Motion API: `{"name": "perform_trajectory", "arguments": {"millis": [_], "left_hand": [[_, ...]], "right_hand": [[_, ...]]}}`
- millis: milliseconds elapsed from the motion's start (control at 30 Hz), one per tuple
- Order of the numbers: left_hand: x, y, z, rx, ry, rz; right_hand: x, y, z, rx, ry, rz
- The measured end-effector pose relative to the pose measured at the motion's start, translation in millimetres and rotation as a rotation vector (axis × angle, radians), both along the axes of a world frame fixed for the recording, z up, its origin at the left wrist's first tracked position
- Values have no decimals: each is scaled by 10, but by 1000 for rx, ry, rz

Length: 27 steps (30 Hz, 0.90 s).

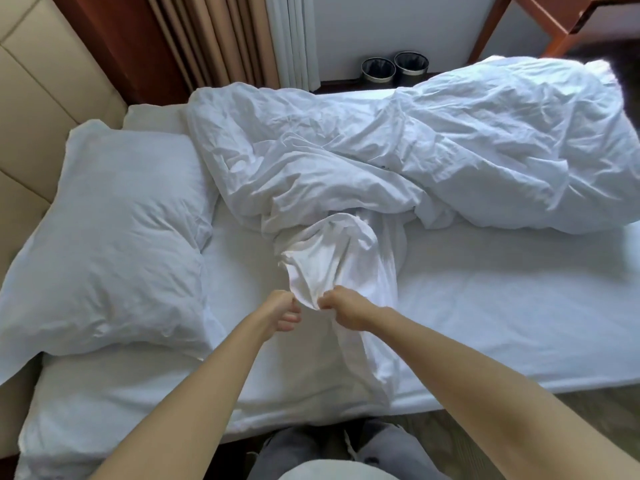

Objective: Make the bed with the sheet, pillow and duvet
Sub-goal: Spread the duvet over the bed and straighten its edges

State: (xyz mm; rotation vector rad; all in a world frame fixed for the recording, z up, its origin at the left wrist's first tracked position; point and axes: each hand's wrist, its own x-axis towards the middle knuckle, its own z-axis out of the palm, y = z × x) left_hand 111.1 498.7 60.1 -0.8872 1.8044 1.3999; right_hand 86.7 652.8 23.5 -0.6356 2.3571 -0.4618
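Note:
A white duvet lies crumpled across the far half of the bed, bunched toward the right. One edge of it is drawn toward me in a raised fold. My left hand pinches that edge from the left, and my right hand grips it close beside. A strip of the cloth hangs below my right hand over the bed's near side. A large white pillow rests at the left against the headboard. The white sheet covers the mattress, smooth on the right.
A padded beige headboard stands at the left. Brown and white curtains hang behind the bed. Two dark round bins sit on the floor beyond the far side. A wooden table leg is at top right.

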Motion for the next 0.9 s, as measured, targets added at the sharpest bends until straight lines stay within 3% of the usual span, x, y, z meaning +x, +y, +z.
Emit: {"name": "perform_trajectory", "arguments": {"millis": [100,200,333,467,567,633,733,833,900], "left_hand": [[-76,-102,-98,-36,-14,23],[-85,-73,-210,-37,-42,42],[-30,68,-419,-10,-102,48],[25,84,-762,-18,-146,143],[51,126,-911,130,-102,211],[71,176,-934,263,-32,259],[126,211,-920,345,49,322],[236,194,-861,432,29,343],[350,175,-853,478,-28,222]], "right_hand": [[226,233,-262,-45,-21,-83],[205,424,-287,-225,20,-570],[-100,535,-317,-390,-240,-1189],[-321,507,-505,-487,-448,-1380],[-421,400,-634,-532,-620,-1515],[-454,237,-626,-514,-601,-1364],[-418,-80,-465,-547,-550,-932],[-334,-294,-347,-309,-561,-368],[-316,-268,-383,-139,-573,-163]]}}
